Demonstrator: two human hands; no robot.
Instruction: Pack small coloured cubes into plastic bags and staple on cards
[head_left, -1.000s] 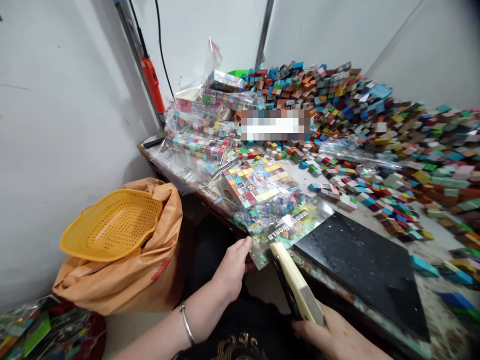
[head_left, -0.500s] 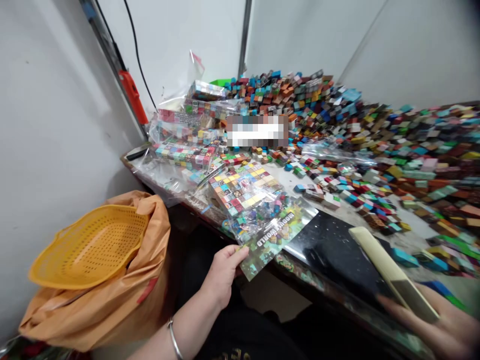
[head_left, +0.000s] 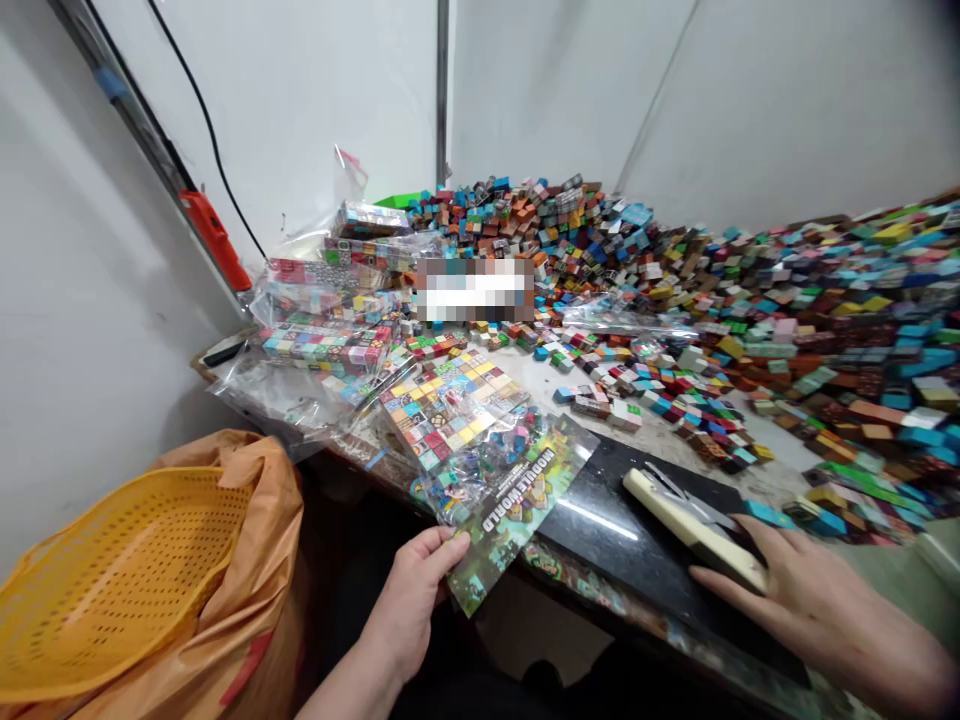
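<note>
At the near edge of the black slab (head_left: 660,530), the left hand (head_left: 409,600) pinches the bagged block set (head_left: 480,450); the right hand (head_left: 817,600), fingers spread, rests on the cream stapler (head_left: 694,520). Best keep the header card flat.

Light was bright and even, falling from above; a white streak of glare lay on the black slab (head_left: 600,520) toward five o'clock. Wide-angle bending curved the walls at the edges, and the three o'clock corner blurred
</note>
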